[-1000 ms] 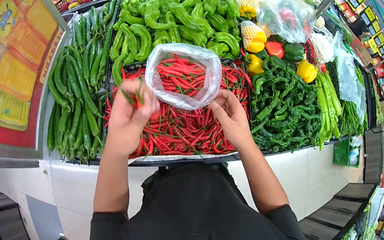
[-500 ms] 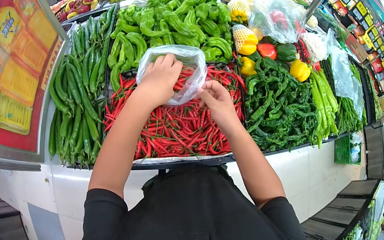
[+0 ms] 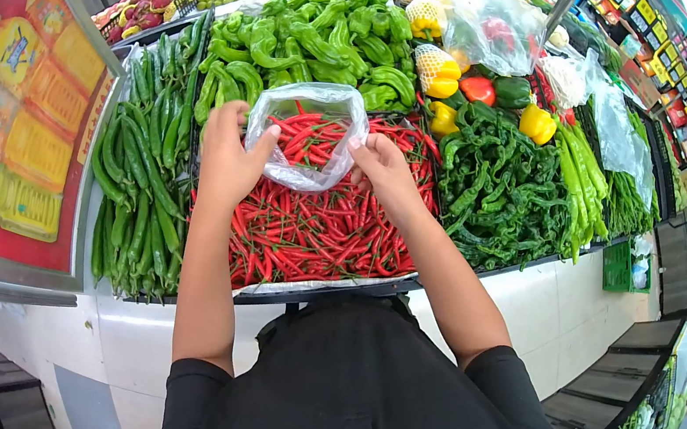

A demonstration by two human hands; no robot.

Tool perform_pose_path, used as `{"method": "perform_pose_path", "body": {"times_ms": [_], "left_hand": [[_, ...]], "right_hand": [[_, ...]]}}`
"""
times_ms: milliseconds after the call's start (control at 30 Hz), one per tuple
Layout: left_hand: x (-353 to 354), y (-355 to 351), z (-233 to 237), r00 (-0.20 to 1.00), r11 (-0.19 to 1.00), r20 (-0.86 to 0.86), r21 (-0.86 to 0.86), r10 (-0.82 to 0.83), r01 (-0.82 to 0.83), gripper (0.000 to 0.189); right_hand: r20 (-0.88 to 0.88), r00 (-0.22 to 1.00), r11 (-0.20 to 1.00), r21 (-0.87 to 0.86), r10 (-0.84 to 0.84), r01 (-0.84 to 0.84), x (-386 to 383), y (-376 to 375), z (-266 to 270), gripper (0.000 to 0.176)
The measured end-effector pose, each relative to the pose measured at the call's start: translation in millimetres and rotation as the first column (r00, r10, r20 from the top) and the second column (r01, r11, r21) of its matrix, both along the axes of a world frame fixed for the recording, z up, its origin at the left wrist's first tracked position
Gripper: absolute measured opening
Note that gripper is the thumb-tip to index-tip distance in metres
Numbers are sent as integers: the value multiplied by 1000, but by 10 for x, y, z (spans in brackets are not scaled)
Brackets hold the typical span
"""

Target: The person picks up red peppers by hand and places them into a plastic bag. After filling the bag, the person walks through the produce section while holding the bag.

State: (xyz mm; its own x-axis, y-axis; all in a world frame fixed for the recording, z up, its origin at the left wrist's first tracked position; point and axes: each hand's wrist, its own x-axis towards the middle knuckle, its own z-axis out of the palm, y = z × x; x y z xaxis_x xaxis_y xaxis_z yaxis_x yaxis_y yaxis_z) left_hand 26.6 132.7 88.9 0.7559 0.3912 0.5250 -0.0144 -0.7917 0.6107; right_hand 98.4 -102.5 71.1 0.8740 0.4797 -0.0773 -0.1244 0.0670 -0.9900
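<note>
A clear plastic bag (image 3: 300, 177) stands with its mouth wide, over the heap of red chilies (image 3: 326, 239). Several red chilies (image 3: 312, 137) lie inside it. The fingers of my right hand (image 3: 385, 174) pinch the bag's right rim. At the bag's left side is my left hand (image 3: 233, 154), its thumb and fingers apart, the thumb near the rim; whether the thumb touches the plastic is hard to tell.
Long green peppers (image 3: 143, 158) lie left of the chilies, light green peppers (image 3: 317, 37) behind, dark wrinkled peppers (image 3: 503, 189) to the right. A framed poster (image 3: 25, 114) stands at the far left. Yellow bell peppers (image 3: 538, 125) and a loose plastic bag (image 3: 495, 33) lie at the back right.
My left hand has come out of the bag's mouth and moved left to its outer side, fingers now spread. Red chilies now show in the bag. My right hand keeps its hold.
</note>
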Motion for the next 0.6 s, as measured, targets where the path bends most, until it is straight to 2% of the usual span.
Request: {"method": "perform_pose_path", "body": {"times_ms": [100,133,200,233,267,367,433,500,533,600], "left_hand": [[-37,-18,-133,964,951,-236,-304,-124,48,44],[37,54,-285,969,946,-126,-274,-214,174,33],[198,212,-396,945,817,-78,-529,-319,232,25],[199,156,-237,929,724,-44,-641,-366,255,22],[166,116,-71,928,694,-27,-672,-371,258,14],[221,82,103,919,651,168,-662,-356,372,12],[199,32,122,927,624,130,-705,-350,335,12],[193,24,9,928,635,54,-715,-368,294,13],[168,23,-21,926,664,-15,-702,-378,260,15],[144,48,-21,921,620,46,-727,-386,296,15]], "right_hand": [[78,997,1000,16,4,-5,81,92,-23,21],[95,995,999,41,14,-18,151,113,-99,19],[102,995,999,48,17,-22,286,120,-152,12],[124,992,995,96,-5,-7,316,137,-66,10],[143,989,990,143,-27,6,345,149,29,8],[149,984,966,253,-94,54,350,158,391,8],[230,972,977,212,-40,-11,430,66,345,11],[146,989,990,141,-10,-11,438,43,169,10],[148,987,996,56,63,-71,425,-13,115,9],[144,988,994,79,58,-70,405,-46,40,9]]}}
